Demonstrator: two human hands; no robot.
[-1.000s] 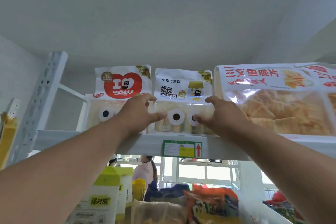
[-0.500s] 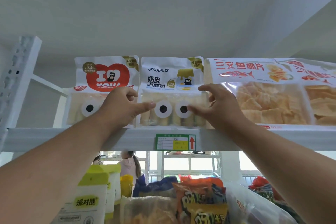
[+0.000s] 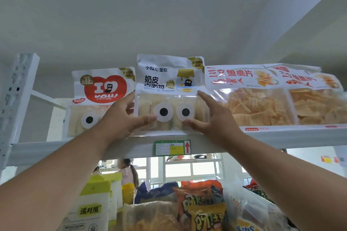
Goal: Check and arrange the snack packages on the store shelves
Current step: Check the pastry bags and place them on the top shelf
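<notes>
I have the middle bread package (image 3: 170, 95) between both hands on the top shelf (image 3: 131, 146), and I hold it by its two side edges so I can square it up and read its front without covering the print. My left hand (image 3: 122, 118) grips the left edge, thumb laid across the clear lower window and fingers tucked behind, next to the red-heart package (image 3: 102, 99); my right hand (image 3: 212, 118) does the same on the right edge, thumb on the front just under one of the printed eyes, fingers reaching up along the side where it meets the fish-crisp bags (image 3: 262, 99). The package stands upright and sits a little higher than its neighbour on the left, so I judge it is lifted or tipped slightly and not yet settled in line. Through its clear panel I can see pale rolls of bread packed side by side; the red-heart package shows similar pale pieces, and the wide bags to the right hold orange-yellow crisps. A green and yellow price tag (image 3: 172, 147) sits on the shelf lip directly below the package, which is likely why it belongs in this slot. Lower down, more snack bags (image 3: 199, 206) and a white and lime-green pack (image 3: 93, 204) fill the shelf beneath.
</notes>
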